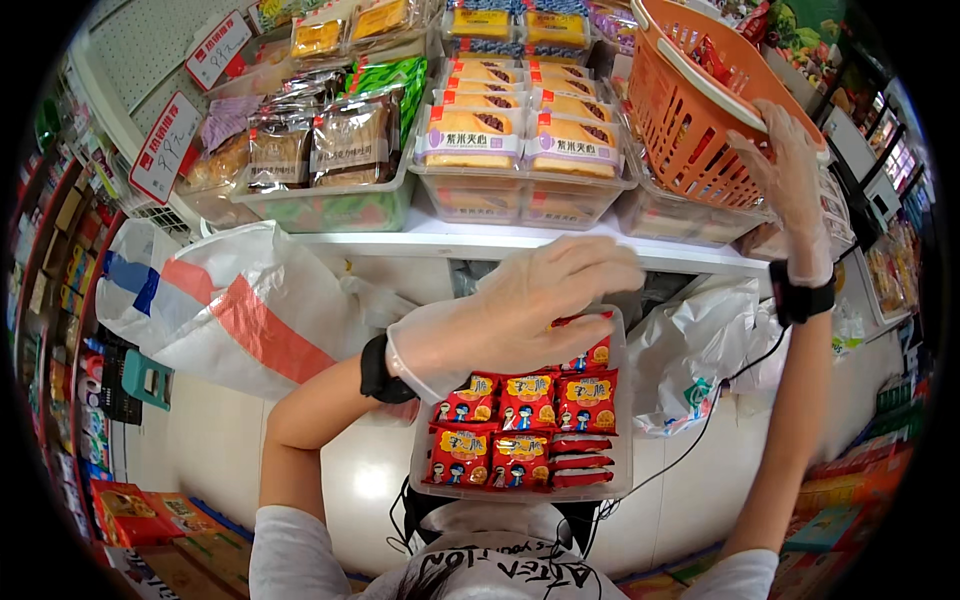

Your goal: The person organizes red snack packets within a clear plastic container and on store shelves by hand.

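Observation:
My left hand (525, 315), in a clear plastic glove, is over a clear plastic tub (625, 420) in front of my body. Its fingers are stretched out and slightly blurred, and I see nothing in them. Red snack packets (529, 401) lie in rows in the tub, some stacked on edge at the near right corner. My forearm and hand cover part of the far rows. At the upper right, my gloved right hand (784, 161) has its fingers spread by the rim of an orange plastic basket (690, 127). Red packets (709, 60) show inside this tilted basket.
Tubs of packaged bread (476, 142) and brown toast packs (352, 142) line the white shelf (480, 244). Plastic bags (232, 315) hang or stand below at left, with another bag (694, 360) at right. A black cable (697, 435) runs from my right wrist.

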Action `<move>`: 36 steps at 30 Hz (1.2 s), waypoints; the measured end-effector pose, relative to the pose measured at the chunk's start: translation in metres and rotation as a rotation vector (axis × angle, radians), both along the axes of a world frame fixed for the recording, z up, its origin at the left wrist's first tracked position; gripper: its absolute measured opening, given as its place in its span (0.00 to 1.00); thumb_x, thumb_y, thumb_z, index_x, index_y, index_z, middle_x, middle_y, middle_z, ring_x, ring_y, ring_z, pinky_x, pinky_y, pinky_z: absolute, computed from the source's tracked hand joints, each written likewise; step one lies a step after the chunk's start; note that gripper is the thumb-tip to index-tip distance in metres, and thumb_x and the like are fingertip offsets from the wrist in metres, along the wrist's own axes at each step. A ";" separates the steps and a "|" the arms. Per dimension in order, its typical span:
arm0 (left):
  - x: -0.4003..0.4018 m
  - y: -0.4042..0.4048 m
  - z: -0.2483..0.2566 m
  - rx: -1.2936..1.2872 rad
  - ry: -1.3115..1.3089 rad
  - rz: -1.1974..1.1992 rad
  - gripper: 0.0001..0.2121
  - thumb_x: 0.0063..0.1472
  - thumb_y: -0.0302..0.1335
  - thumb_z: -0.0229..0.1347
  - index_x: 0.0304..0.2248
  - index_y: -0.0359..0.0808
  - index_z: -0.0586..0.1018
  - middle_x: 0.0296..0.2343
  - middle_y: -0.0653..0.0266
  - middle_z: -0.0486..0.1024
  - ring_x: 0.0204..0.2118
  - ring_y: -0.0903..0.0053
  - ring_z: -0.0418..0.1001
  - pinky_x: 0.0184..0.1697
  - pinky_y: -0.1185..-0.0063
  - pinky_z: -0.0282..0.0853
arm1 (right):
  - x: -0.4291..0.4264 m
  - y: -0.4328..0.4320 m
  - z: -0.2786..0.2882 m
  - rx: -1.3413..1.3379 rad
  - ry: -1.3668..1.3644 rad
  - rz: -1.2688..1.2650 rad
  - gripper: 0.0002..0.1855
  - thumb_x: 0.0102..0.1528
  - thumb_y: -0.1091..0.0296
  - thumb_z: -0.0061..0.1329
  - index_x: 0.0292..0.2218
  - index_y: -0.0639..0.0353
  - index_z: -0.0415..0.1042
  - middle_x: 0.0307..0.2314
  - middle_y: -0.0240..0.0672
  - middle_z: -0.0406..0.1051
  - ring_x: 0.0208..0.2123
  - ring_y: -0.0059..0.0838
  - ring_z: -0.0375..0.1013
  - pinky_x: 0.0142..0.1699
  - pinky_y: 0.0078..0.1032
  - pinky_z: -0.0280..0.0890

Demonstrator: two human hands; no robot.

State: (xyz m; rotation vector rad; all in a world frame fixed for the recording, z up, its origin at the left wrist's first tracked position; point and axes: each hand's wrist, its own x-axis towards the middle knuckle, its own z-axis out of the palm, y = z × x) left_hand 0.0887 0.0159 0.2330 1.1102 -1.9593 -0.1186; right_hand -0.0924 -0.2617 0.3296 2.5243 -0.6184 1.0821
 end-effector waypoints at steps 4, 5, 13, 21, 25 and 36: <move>-0.016 -0.044 0.023 -0.190 0.052 0.116 0.22 0.53 0.23 0.55 0.49 0.35 0.69 0.49 0.53 0.66 0.55 0.56 0.61 0.58 0.65 0.57 | -0.014 0.023 -0.020 -0.094 -0.091 -0.048 0.26 0.51 0.49 0.54 0.43 0.60 0.69 0.36 0.40 0.71 0.41 0.42 0.67 0.50 0.35 0.56; -0.024 -0.064 0.028 -0.295 0.008 0.146 0.21 0.53 0.23 0.55 0.48 0.35 0.69 0.49 0.53 0.66 0.55 0.56 0.61 0.58 0.65 0.58 | -0.025 0.029 -0.025 -0.075 -0.072 -0.051 0.25 0.51 0.49 0.54 0.44 0.59 0.69 0.36 0.39 0.70 0.42 0.42 0.67 0.50 0.35 0.55; -0.042 -0.217 0.126 -0.640 -0.014 0.459 0.09 0.61 0.31 0.49 0.35 0.32 0.72 0.33 0.50 0.73 0.40 0.62 0.73 0.43 0.69 0.69 | -0.062 0.067 -0.063 0.016 -0.042 0.005 0.23 0.48 0.60 0.57 0.45 0.56 0.69 0.38 0.34 0.70 0.44 0.37 0.66 0.51 0.34 0.53; -0.065 -0.271 0.183 -0.220 -0.677 0.355 0.09 0.56 0.30 0.53 0.35 0.34 0.74 0.35 0.49 0.75 0.41 0.56 0.73 0.43 0.66 0.69 | -0.064 0.082 -0.087 -0.006 -0.147 0.001 0.23 0.47 0.61 0.58 0.44 0.56 0.69 0.37 0.32 0.69 0.43 0.35 0.65 0.50 0.34 0.53; -0.066 -0.264 0.194 -0.220 -0.812 0.330 0.08 0.54 0.27 0.54 0.35 0.36 0.76 0.33 0.50 0.76 0.39 0.57 0.74 0.41 0.67 0.70 | -0.061 0.082 -0.091 -0.004 -0.174 0.024 0.23 0.47 0.62 0.58 0.44 0.57 0.69 0.37 0.32 0.69 0.43 0.34 0.64 0.50 0.33 0.52; -0.061 -0.162 0.217 -0.245 -0.274 0.354 0.03 0.61 0.26 0.53 0.32 0.36 0.76 0.25 0.62 0.77 0.26 0.77 0.72 0.26 0.77 0.70 | -0.045 0.062 -0.067 -0.074 -0.127 -0.044 0.29 0.48 0.61 0.55 0.50 0.58 0.63 0.43 0.37 0.66 0.47 0.38 0.63 0.56 0.38 0.52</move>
